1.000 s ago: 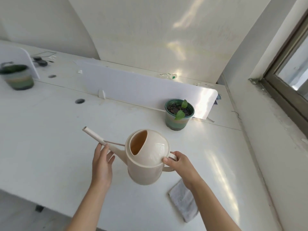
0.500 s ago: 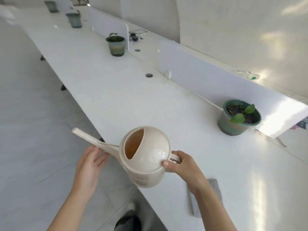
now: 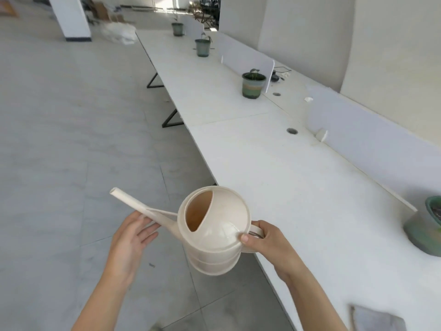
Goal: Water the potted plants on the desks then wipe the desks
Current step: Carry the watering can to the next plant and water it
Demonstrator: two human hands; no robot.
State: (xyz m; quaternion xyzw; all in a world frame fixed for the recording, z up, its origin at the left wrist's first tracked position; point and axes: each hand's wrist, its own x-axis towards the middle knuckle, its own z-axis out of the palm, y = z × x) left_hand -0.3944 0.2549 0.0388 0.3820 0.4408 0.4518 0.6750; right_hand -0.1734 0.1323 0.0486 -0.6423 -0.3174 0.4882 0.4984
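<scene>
Centrally, can: we hold a cream watering can (image 3: 214, 231) in the air, over the floor (image 3: 59, 139) at the near edge of the desks (image 3: 286, 175), spout pointing left
Right hand: our right hand (image 3: 267, 244) is wrapped tight around the can's handle, thumb pressed on the dome
Left hand: our left hand (image 3: 130, 237) lies palm-up beneath the spout (image 3: 140, 206) with fingers spread loose; the fingertips touch its underside without closing on it
Nearest pot: a green pot (image 3: 427, 228) sits on the desk at the right edge, partly cut off, well right of the can
Other pots: we see a second pot (image 3: 253, 85) farther along the desks beside a divider (image 3: 245, 57), then a third pot (image 3: 202, 47) and a fourth pot (image 3: 177, 29) beyond it
Cloth: a grey cloth (image 3: 379, 320) lies on the desk at the bottom right corner, apart from both hands
</scene>
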